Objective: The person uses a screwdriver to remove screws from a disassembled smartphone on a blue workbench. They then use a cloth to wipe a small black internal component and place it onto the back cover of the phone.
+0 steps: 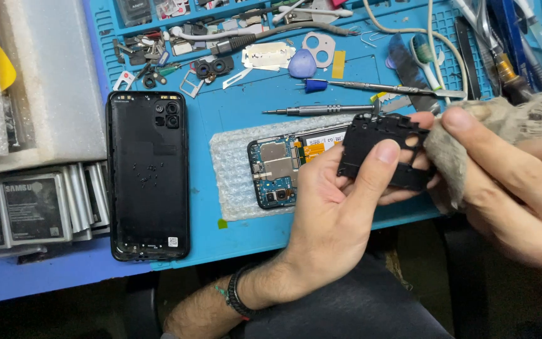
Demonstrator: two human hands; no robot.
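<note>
Blue silicone repair mat (252,242) covers the tabletop, littered with screwdrivers, picks, small parts. Left hand (334,213) fingers pinch a black plastic inner phone frame plate (381,157), held up just above the mat. Right hand (509,182) fingers clamp a grey-beige rag (522,116) against the plate's right edge; looks like the wipe-down step. Opened phone with exposed circuit board (277,172) sits on bubble wrap beneath. Black back cover (148,182) lies to the left, loose screws on it.
</note>
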